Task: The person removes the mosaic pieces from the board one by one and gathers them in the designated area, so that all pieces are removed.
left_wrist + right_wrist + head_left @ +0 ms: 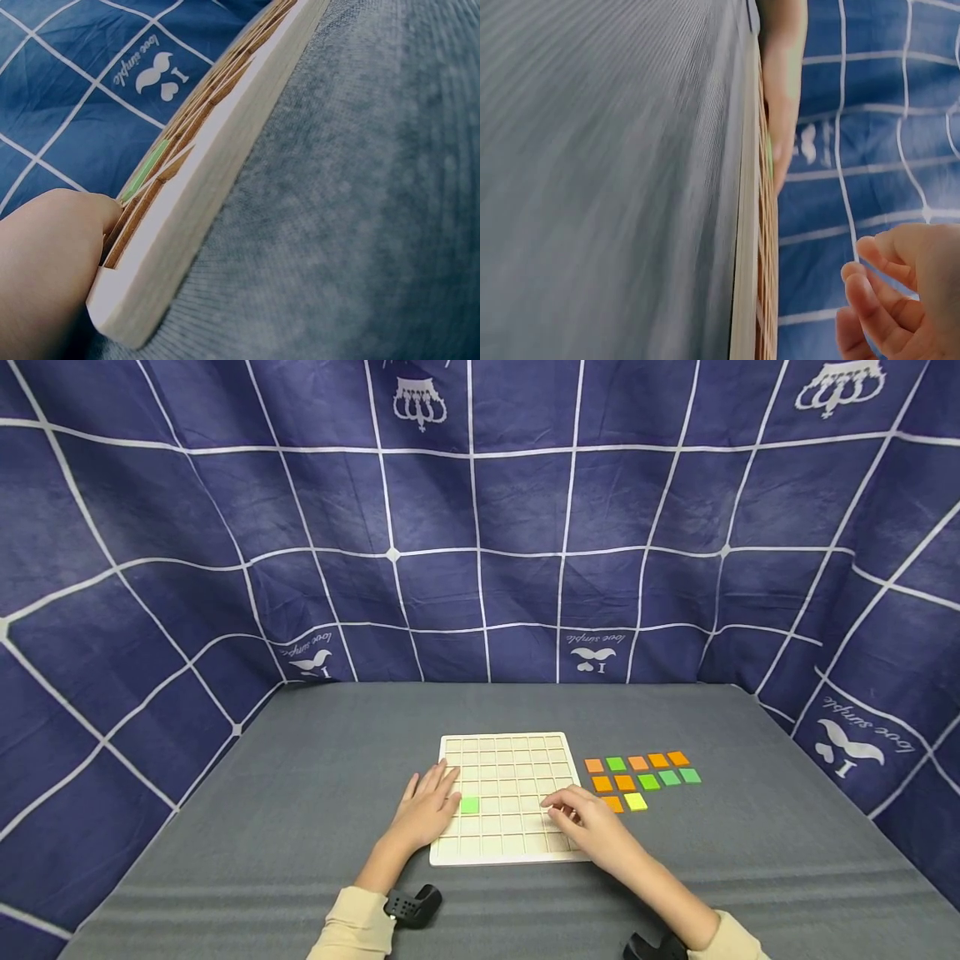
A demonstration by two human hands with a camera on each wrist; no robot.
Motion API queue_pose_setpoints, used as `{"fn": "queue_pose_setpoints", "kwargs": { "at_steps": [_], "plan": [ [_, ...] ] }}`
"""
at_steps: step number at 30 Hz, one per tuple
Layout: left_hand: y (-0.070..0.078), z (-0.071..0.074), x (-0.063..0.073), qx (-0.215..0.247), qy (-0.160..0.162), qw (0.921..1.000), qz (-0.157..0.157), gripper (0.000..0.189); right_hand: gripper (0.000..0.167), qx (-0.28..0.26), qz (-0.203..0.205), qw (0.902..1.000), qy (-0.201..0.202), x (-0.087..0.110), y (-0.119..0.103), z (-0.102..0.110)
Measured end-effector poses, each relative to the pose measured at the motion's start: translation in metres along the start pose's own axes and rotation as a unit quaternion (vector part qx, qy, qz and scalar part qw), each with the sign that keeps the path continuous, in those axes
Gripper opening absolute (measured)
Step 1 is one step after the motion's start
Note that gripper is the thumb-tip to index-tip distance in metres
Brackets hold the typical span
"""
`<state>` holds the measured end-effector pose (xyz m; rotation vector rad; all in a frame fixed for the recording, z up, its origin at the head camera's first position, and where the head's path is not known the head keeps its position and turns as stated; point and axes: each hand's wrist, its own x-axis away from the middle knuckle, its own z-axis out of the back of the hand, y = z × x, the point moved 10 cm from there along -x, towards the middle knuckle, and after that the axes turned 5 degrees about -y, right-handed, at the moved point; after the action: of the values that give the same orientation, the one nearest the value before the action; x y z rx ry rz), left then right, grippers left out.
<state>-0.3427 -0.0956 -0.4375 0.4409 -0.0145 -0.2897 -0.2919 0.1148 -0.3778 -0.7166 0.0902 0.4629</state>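
Observation:
A pale wooden board with a grid of square cells lies on the grey cloth. One light-green square tile sits in a cell towards its left side. My left hand rests on the board's left edge with fingers stretched out, the thumb beside that tile. Over the right part of the board hovers my right hand, fingers loosely bent. In the right wrist view the thumb and fingers stand a little apart, and nothing shows between them.
Right of the board lie loose square tiles in rough rows: several orange ones, green ones, teal ones and a yellow one. A blue curtain with white lines surrounds the grey table surface.

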Motion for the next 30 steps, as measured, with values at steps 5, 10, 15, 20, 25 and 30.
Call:
{"fn": "queue_pose_setpoints", "kwargs": {
  "at_steps": [5,10,15,20,25,30],
  "plan": [
    [0.000,0.000,0.000,0.002,0.001,1.0000,0.002,0.049,0.009,0.005,0.027,0.9995,-0.017,-0.016,-0.023,-0.021],
    [-0.001,0.000,0.000,0.001,0.004,1.0000,0.007,0.049,0.010,0.003,0.029,0.9994,-0.020,-0.032,-0.030,-0.041],
    [-0.001,-0.001,-0.001,-0.004,0.006,0.9999,0.008,0.048,0.009,-0.012,0.024,0.9993,-0.028,-0.046,-0.029,-0.057],
    [0.000,-0.001,0.000,-0.003,0.009,0.9999,0.005,0.048,0.011,-0.021,0.021,0.9992,-0.025,-0.055,-0.027,-0.068],
    [-0.001,-0.003,-0.001,-0.007,0.007,1.0000,0.002,0.048,0.014,-0.042,0.005,0.9985,-0.035,-0.060,-0.022,-0.077],
    [-0.001,-0.002,-0.001,-0.005,0.006,1.0000,0.002,0.048,0.015,-0.048,-0.009,0.9981,-0.037,-0.064,-0.018,-0.085]
  ]
}}
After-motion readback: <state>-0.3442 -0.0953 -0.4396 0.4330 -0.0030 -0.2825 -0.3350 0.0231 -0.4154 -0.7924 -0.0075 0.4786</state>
